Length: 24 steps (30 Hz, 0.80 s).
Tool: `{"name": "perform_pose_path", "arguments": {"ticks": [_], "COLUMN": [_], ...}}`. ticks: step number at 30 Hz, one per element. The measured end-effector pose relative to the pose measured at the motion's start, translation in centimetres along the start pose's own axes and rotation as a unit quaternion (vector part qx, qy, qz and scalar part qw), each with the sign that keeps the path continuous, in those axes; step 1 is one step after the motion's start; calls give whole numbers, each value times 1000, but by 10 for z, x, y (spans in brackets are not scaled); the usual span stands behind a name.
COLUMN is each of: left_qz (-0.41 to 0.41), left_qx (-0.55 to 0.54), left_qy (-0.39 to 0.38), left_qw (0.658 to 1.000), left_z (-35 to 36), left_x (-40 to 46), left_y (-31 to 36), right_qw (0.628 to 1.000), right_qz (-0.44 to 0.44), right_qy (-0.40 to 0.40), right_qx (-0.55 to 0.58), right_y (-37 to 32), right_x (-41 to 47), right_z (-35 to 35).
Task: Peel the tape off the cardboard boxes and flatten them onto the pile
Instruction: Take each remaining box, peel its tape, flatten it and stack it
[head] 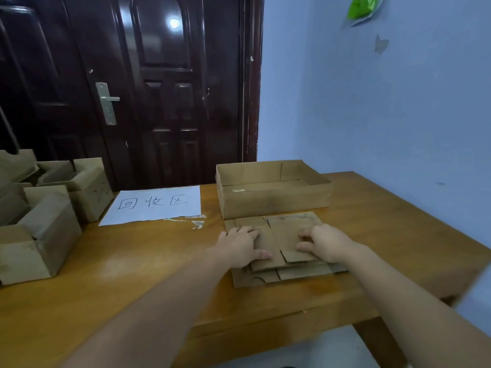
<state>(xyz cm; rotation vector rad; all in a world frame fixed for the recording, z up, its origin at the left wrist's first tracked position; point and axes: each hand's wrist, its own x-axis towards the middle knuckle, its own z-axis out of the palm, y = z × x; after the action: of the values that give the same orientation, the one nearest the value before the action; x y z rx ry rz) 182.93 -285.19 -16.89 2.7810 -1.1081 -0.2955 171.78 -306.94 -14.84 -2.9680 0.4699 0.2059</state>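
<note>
A pile of flattened cardboard [285,236] lies on the wooden table, right of centre. My left hand [239,245] presses flat on the pile's left side, fingers spread. On the pile's right side my right hand [325,244] presses down with its fingers bent at the knuckles. Several standing cardboard boxes [47,208] are clustered at the table's left edge. Scraps of peeled tape [195,223] lie on the table below a sheet of paper.
A wide, shallow open cardboard box [273,191] stands just behind the pile. A white paper sheet [156,204] with handwritten characters lies at the table's back centre. A dark door stands behind, and a blue wall runs along the right. The table's front edge [265,322] is near me.
</note>
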Motion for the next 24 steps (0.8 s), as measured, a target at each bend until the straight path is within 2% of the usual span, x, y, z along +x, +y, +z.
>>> {"name": "perform_pose_path", "arguments": {"ticks": [6,8,11,14,18,24], "left_qz": [8,11,22,35,49,-18], "left_qx": [3,26,79,60,95,141], "left_qy": [-41,-22,51,106,123,140], "left_qw": [999,999,995,992,987,980], "left_z": [3,3,-1,-21,-58,-79], "left_x": [7,2,-10,-27,-64,-133], "left_y": [0,2,8,2,-35,-108], "right_qw": [998,997,994,996,994,968], "right_qz": [-27,-13,0,-39,-99,-237], "right_qy": [-28,-57,-88,-31,17,76], "right_qx": [-49,-50,-69,-67,-36,-29], "right_y": [-14,-20,-32,-52,-96,-191], "right_x": [-8,-8,-8,-10,-17,-16], "right_z": [1,-4,-18,-33,-46,-48]}}
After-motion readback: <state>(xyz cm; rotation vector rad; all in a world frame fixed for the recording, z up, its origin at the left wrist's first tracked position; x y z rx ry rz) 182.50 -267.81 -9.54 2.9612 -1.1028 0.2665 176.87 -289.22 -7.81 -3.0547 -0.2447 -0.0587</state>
